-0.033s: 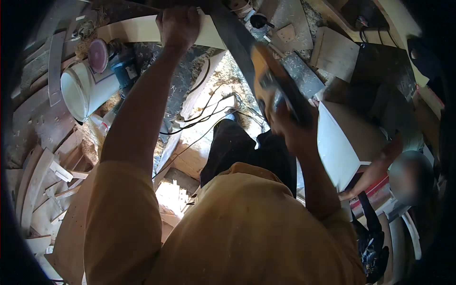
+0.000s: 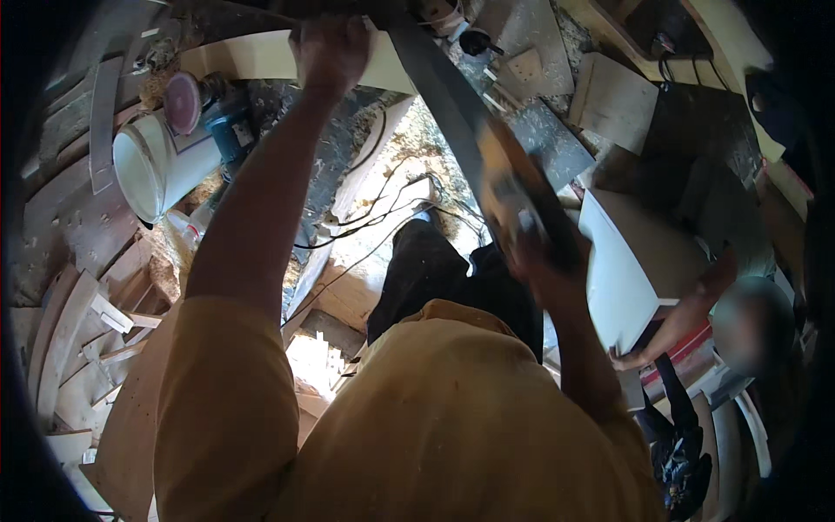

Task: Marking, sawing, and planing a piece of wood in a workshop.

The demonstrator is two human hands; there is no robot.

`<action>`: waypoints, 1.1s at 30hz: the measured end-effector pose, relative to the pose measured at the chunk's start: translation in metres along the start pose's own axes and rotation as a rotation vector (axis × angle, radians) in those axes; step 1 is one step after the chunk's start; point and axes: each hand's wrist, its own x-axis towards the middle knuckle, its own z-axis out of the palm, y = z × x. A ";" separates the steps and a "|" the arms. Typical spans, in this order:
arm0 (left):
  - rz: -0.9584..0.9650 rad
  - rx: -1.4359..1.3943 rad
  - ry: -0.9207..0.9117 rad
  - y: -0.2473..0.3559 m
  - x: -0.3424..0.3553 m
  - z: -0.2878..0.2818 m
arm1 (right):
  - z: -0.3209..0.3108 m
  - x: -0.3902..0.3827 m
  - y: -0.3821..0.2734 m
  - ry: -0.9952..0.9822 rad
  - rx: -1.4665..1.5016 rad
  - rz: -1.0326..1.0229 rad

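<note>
Right hand gripping saw, pale-marked tool

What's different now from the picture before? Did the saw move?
Yes! The saw slid down the picture and a little to the right, back toward the person, and the right hand holding it came along. Nothing was picked up or let go. The left hand stayed on the pale curved board, and the white bucket stayed put.
</note>
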 end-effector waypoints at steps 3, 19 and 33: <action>-0.005 -0.025 -0.005 -0.001 0.002 -0.012 | -0.035 -0.085 -0.006 0.119 -0.613 0.117; 0.012 -0.145 0.066 0.000 0.008 -0.011 | -0.055 -0.100 0.035 -0.297 -0.925 0.269; 0.073 -0.158 0.037 -0.004 0.006 -0.007 | -0.072 -0.131 0.102 0.023 -0.507 0.108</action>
